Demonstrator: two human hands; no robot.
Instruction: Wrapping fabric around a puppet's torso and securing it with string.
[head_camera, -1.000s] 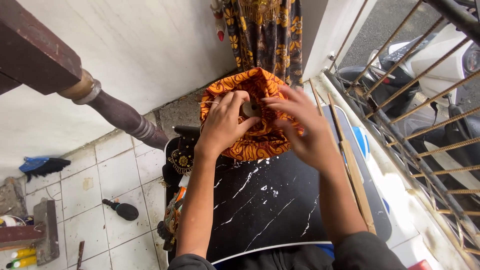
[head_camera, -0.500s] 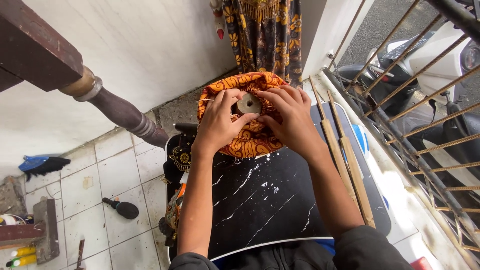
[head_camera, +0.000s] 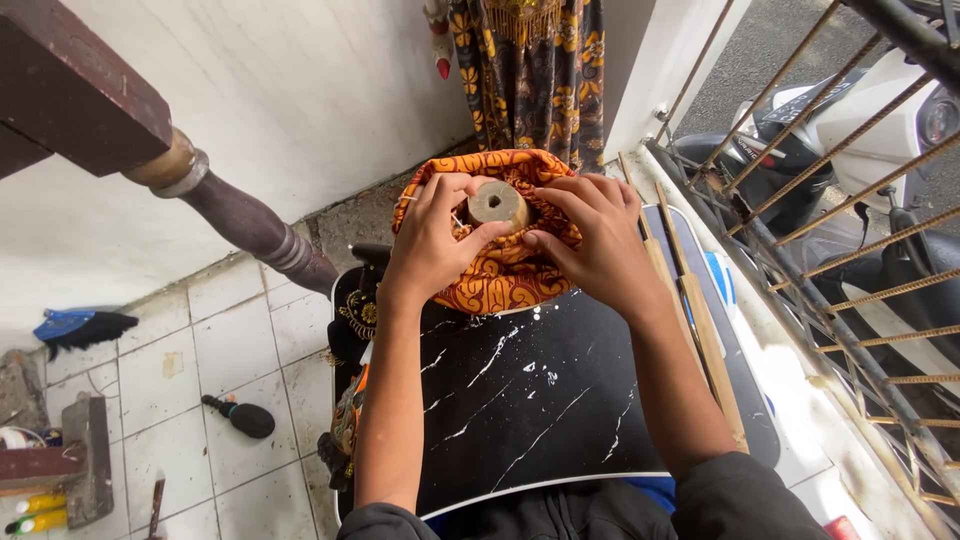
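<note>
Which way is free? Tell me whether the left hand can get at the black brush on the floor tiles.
Probably yes. The left hand rests on the orange cloth beside the round wooden piece; the brush lies on bare tiles on that same side, with nothing between. It would have to let go of the cloth and reach down.

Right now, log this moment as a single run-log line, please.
left hand: gripping orange patterned cloth | right hand: gripping cloth beside round wooden piece | surface: black marbled board | wooden sticks at right
</note>
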